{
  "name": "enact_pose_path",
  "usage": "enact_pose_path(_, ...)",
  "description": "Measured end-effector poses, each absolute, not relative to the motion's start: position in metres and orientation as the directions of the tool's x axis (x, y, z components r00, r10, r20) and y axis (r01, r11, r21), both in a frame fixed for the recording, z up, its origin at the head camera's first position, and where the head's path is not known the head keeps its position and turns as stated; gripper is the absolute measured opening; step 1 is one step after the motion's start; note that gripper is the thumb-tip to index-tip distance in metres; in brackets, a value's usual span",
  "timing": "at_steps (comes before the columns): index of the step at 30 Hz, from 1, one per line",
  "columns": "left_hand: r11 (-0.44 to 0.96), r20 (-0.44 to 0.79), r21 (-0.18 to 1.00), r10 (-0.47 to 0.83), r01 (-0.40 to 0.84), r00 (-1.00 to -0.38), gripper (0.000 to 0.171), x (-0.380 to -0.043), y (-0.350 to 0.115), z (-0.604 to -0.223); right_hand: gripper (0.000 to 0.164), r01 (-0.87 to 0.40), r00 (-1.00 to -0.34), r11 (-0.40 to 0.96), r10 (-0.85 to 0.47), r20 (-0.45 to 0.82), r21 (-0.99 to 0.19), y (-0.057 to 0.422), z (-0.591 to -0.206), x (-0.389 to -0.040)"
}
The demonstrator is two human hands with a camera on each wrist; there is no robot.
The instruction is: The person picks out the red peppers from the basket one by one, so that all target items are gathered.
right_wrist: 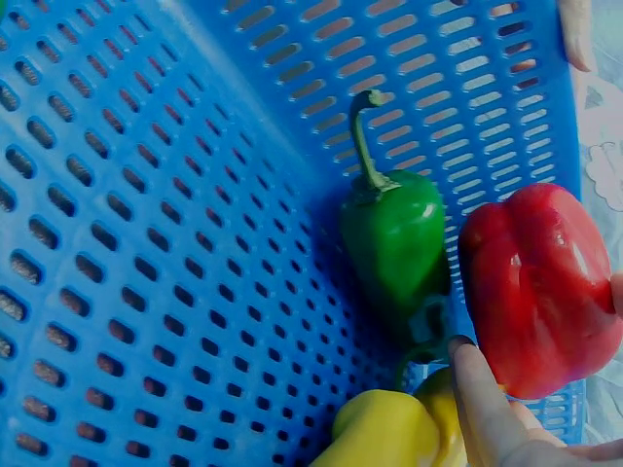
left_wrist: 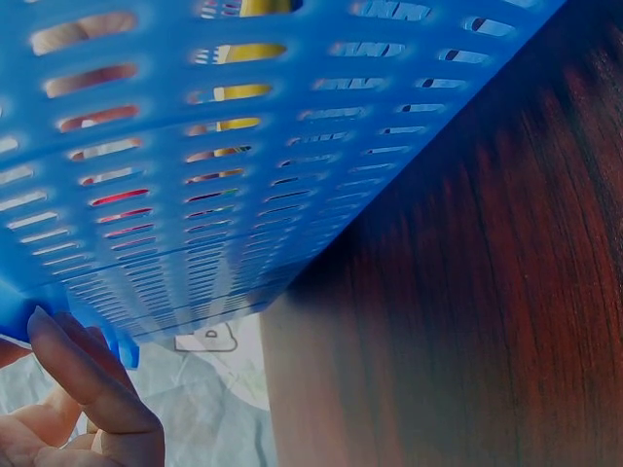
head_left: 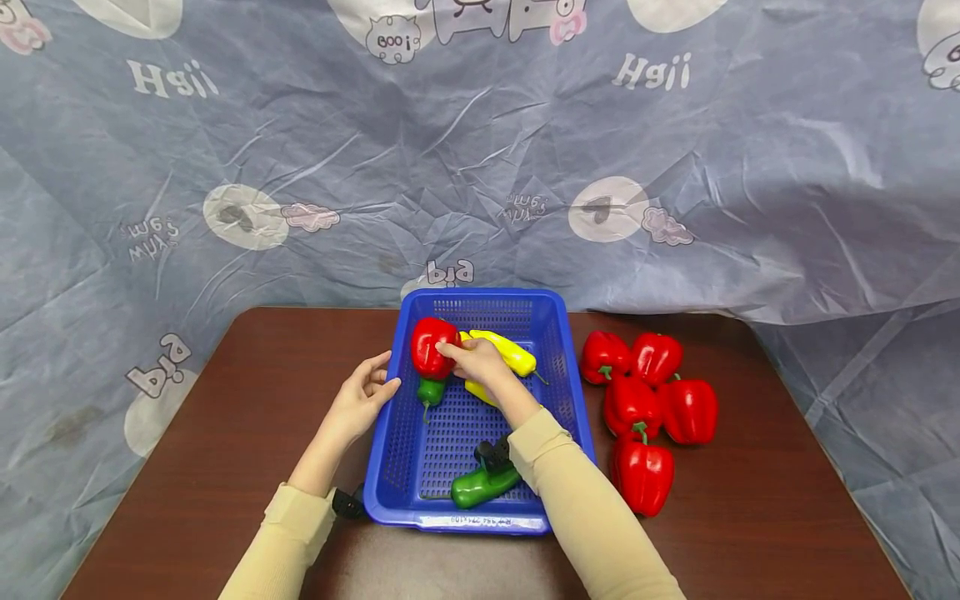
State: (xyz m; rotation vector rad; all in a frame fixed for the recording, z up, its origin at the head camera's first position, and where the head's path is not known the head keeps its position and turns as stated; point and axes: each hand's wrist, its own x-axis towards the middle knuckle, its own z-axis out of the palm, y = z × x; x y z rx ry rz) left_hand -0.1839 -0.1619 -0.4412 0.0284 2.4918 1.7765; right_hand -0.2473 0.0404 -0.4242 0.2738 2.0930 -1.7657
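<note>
A glossy red bell pepper (head_left: 433,348) is held by my right hand (head_left: 480,363) inside the blue basket (head_left: 381,467), near its far left corner. In the right wrist view, fingers (right_wrist: 482,394) lie along the side of the red pepper (right_wrist: 540,292). Just beside it, a green pepper (right_wrist: 394,243) with a curved stem rests against the basket wall. Yellow peppers (head_left: 504,350) lie around the right hand, partly covered by it. My left hand (head_left: 358,400) grips the basket's left rim, and in the left wrist view its fingers (left_wrist: 92,375) bend at that rim.
Several red bell peppers (head_left: 632,406) are grouped on the brown table (head_left: 757,500), to the right of the basket. A longer green pepper (head_left: 480,486) lies at the basket's near end, partly hidden by the right wrist camera. A patterned grey-blue cloth (head_left: 450,150) hangs behind the table.
</note>
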Motion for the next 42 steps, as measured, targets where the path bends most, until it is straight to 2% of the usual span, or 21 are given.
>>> enact_pose_path(7, 0.321, -0.057, 0.947, 0.062, -0.034, -0.996, 0.055, -0.184, -0.162, -0.440, 0.068, 0.417, -0.897, 0.062, -0.130, -0.422, -0.907, 0.045, -0.415, -0.249)
enact_pose_path(16, 0.316, -0.052, 0.948, 0.060, -0.030, -0.997, 0.054, -0.182, -0.162, -0.440, 0.058, 0.388, -0.907, -0.049, -0.200, -0.372, -0.920, 0.051, -0.393, -0.242)
enact_pose_path(24, 0.323, -0.057, 0.946, 0.057, -0.036, -0.997, 0.055, -0.182, -0.161, -0.440, 0.055, 0.330, -0.916, -0.075, -0.265, -0.300, -0.941, 0.065, -0.368, -0.230)
enact_pose_path(35, 0.320, -0.074, 0.946, 0.066, -0.049, -0.995, 0.055, -0.182, -0.161, -0.441, 0.056, 0.314, -0.917, -0.063, -0.280, -0.285, -0.947, 0.110, -0.347, -0.209)
enact_pose_path(42, 0.336, -0.077, 0.941, 0.076, -0.048, -0.994, 0.056, -0.181, -0.163, -0.437, 0.065, 0.266, -0.934, -0.074, -0.268, -0.237, -0.961, 0.152, -0.337, -0.189)
